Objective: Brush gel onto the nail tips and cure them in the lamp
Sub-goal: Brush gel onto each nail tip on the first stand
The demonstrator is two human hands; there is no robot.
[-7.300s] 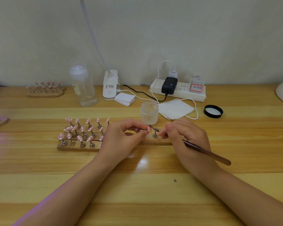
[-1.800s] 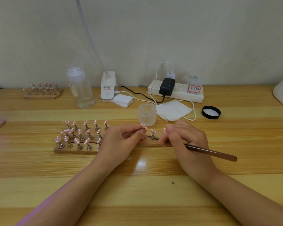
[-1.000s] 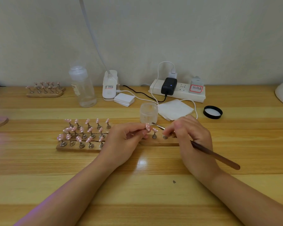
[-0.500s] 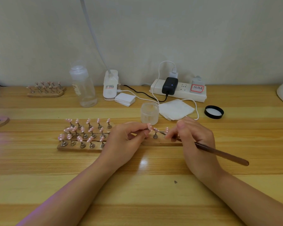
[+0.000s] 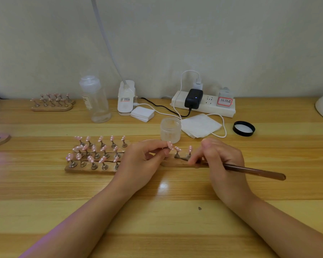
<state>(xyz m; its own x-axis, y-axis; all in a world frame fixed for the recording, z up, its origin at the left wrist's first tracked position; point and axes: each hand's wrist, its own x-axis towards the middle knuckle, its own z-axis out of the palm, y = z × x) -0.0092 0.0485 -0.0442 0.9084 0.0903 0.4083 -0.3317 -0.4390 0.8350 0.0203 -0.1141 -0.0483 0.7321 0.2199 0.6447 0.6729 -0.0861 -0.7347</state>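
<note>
Pink with white dots, the nail tip (image 5: 170, 145) being worked on is pinched between the thumb and curled fingers of the left hand (image 5: 140, 161), lifted just in front of the open gel jar (image 5: 171, 129), presumably so its face can be turned toward the brush. The brush (image 5: 250, 170) is gripped like a pen in the closed fingers of the right hand (image 5: 222, 161), to the front right of the jar; its dark handle is angled out to the right, and its working end is lowered among the metal stands of the short wooden holder (image 5: 181, 162) in front of the jar, where two more dotted tips are mounted. Whether gel is loaded on the bristles cannot be told. The jar is kept within a short reach of both hands, likely so the brush can be dipped without the wrist being moved far. To the front left of the jar, the larger wooden rack (image 5: 90, 169) is filled with rows of pink tips, each raised on a stand so that wet surfaces are kept off the wooden table (image 5: 157, 220). To the right of the jar, its black lid (image 5: 243, 128) is laid aside beside folded wipes (image 5: 199, 125). Behind the jar a power strip (image 5: 203, 104) is set against the wall, and to the jar's left stand a clear bottle (image 5: 95, 101) and a white clip-on lamp base (image 5: 126, 98).
</note>
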